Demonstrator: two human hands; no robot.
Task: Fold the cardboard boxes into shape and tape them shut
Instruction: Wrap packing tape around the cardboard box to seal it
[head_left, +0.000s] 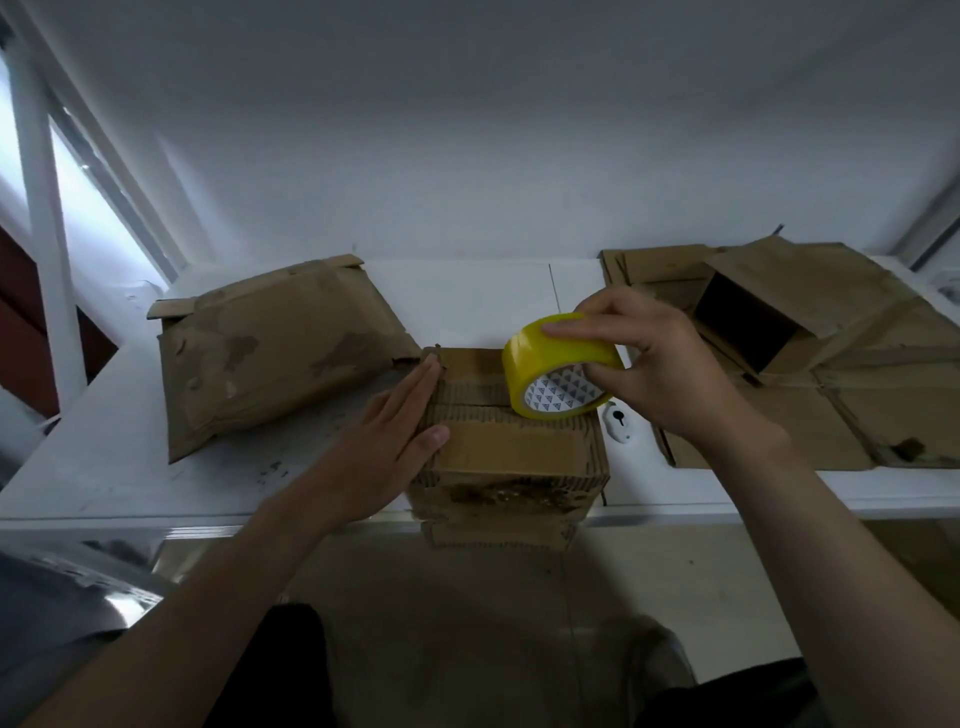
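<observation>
A small folded cardboard box (511, 449) stands at the front edge of the white table (104, 467), its top flaps closed. My left hand (387, 441) lies flat against the box's left side, fingers straight, thumb on the top. My right hand (654, 364) grips a roll of yellow tape (558, 364) and holds it on the box's top at the far right corner. The roll is tilted, its white patterned core facing me.
A worn closed cardboard box (270, 353) lies to the left on the table. On the right sit flattened cardboard sheets (831, 421) with a half-open box (748, 322) on them. A small white object (618, 423) lies just right of the middle box. The wall is close behind.
</observation>
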